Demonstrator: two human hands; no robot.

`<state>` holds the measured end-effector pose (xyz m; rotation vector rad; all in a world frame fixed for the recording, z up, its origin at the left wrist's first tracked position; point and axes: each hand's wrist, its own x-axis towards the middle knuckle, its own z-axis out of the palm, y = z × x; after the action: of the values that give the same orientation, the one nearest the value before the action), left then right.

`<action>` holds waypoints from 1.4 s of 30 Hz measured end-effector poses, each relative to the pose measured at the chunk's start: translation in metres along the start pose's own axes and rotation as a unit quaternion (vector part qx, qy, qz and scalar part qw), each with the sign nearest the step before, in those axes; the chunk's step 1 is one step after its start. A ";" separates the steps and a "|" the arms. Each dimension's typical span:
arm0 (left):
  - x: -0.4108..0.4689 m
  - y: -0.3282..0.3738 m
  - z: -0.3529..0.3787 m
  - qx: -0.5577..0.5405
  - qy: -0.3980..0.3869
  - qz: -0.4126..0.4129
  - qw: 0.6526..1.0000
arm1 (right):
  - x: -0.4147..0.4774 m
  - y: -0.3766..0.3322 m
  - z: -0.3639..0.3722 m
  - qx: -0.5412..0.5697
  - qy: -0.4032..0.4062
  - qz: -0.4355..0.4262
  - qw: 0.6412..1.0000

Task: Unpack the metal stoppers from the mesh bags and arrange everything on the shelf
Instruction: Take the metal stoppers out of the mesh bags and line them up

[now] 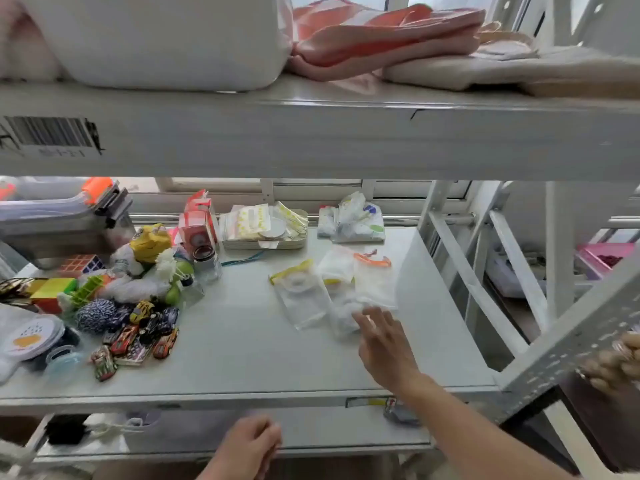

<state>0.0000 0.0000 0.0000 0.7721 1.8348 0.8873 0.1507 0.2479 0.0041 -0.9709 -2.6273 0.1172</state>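
Leftmost, a heap of small toys (114, 306) (colour cubes, a blue-and-white yarn ball, little die-cast cars) crowds the left end of the pale grey metal shelf (242, 341), reaching almost to its front edge; it seems pushed aside so that the middle stays free for sorting. Behind, toward the back edge, a shallow tray of yellow-printed packets (265, 225) and a folded white cloth bundle with coloured prints (351, 220) sit in a row, out of the working patch.

Right of centre lie the translucent white mesh bags (332, 292), side by side and partly overlapping, flat on the shelf; one has a yellow zip edge, another an orange one. A round ring shape shows through the yellow-edged bag, probably a metal stopper, so that bag at least looks unopened.

Below the front edge the left hand (247, 445) hangs loosely curled; I cannot tell whether it has anything in it. The right hand (381, 341) reaches in over the front edge, fingers spread wide and holding nothing, its tips at the crumpled nearest bag, likely to draw it closer for unzipping.
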 end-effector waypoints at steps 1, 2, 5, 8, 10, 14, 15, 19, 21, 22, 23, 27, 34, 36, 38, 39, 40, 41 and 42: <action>0.013 0.005 0.005 -0.050 0.019 0.028 0.998 | 0.012 0.002 0.004 -0.021 -0.009 -0.020 1.000; 0.019 0.017 0.007 -0.084 0.037 0.026 0.995 | 0.017 0.003 0.007 -0.042 -0.014 -0.032 0.999; 0.039 0.057 0.009 -0.147 0.059 0.040 0.987 | 0.032 0.007 0.014 -0.060 -0.045 -0.031 0.997; 0.050 0.075 0.013 -0.230 0.050 0.022 0.972 | 0.033 0.004 0.013 0.020 0.010 -0.003 1.000; 0.060 0.085 0.017 -0.308 0.027 -0.016 0.951 | 0.039 -0.006 0.003 0.137 0.011 0.060 0.989; 0.076 0.094 0.023 -0.508 -0.017 -0.105 0.855 | 0.019 -0.040 -0.029 0.259 0.090 0.082 0.958; 0.076 0.095 0.023 -0.557 -0.051 -0.106 0.822 | 0.004 -0.052 -0.036 0.275 0.077 0.044 0.957; 0.071 0.091 0.024 -0.627 -0.144 -0.096 0.759 | -0.047 -0.071 -0.035 0.308 -0.099 -0.102 0.941; 0.067 0.086 0.026 -0.610 -0.146 -0.109 0.771 | -0.044 -0.062 -0.039 0.392 -0.120 -0.060 0.910; 0.065 0.083 0.027 -0.614 -0.138 -0.114 0.769 | -0.036 -0.053 -0.042 0.426 -0.096 -0.020 0.900; 0.065 0.080 0.027 -0.619 -0.123 -0.117 0.766 | -0.025 -0.041 -0.042 0.432 -0.054 0.019 0.900; 0.057 0.075 0.030 -0.623 -0.074 -0.124 0.769 | 0.033 0.020 -0.017 0.216 0.021 0.107 0.970; 0.048 0.063 0.031 -0.598 -0.040 -0.122 0.791 | 0.075 0.072 0.023 -0.071 -0.102 0.081 0.989; 0.044 0.064 0.029 -0.579 -0.042 -0.117 0.806 | 0.082 0.067 0.019 -0.093 -0.079 0.093 0.988; 0.041 0.065 0.026 -0.567 -0.035 -0.120 0.814 | 0.085 0.058 0.008 0.009 -0.029 0.132 0.991; 0.043 0.064 0.024 -0.570 -0.030 -0.124 0.811 | 0.083 0.050 0.000 0.087 0.005 0.144 0.986; 0.045 0.063 0.022 -0.572 -0.021 -0.130 0.810 | 0.078 0.039 -0.007 0.160 0.040 0.137 0.977; 0.047 0.063 0.021 -0.576 -0.014 -0.140 0.806 | 0.069 0.025 -0.016 0.214 0.068 0.104 0.969; 0.050 0.063 0.018 -0.578 -0.013 -0.147 0.803 | 0.055 0.008 -0.025 0.252 0.081 0.052 0.963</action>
<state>0.0067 0.0787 0.0237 -0.2762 0.9916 1.4949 0.1253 0.2884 0.0419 -0.8869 -2.2279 0.6676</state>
